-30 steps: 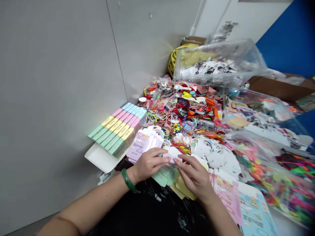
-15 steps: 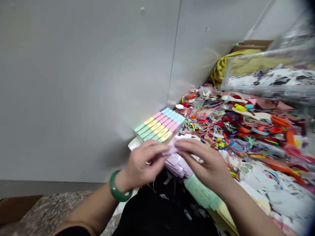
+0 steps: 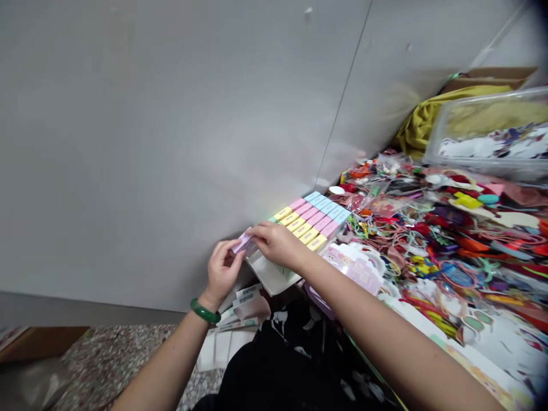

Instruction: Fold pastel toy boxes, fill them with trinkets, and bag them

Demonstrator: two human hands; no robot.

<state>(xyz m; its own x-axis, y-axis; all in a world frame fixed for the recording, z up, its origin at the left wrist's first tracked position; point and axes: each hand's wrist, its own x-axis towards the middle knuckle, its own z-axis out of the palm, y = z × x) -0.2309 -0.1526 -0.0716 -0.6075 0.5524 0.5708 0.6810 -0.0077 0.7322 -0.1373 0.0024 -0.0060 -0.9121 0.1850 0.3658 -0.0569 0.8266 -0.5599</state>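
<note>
My left hand (image 3: 222, 269), with a green bangle (image 3: 205, 311) on its wrist, pinches one end of a small lilac box (image 3: 242, 242). The fingers of my right hand (image 3: 279, 244) close on the other end. Both hands hover at the left end of a pale tray (image 3: 270, 277). Small pastel boxes (image 3: 309, 219) fill this tray in rows of blue, pink and yellow, with a bit of green showing. My right hand and forearm hide part of the rows. Lilac flat card pieces (image 3: 363, 275) lie right of my right forearm.
A grey wall (image 3: 149, 142) rises behind the tray. To the right spreads a heap of colourful small items (image 3: 428, 228). A clear plastic bin (image 3: 488, 162) and yellow cloth (image 3: 422, 128) stand at the back right. Printed papers (image 3: 220, 348) lie below my left hand, above a speckled floor (image 3: 128, 357).
Both hands have moved left with the lilac piece, from above the flat card pieces to the tray's left end. It now shows as a small box. The view has shifted slightly left.
</note>
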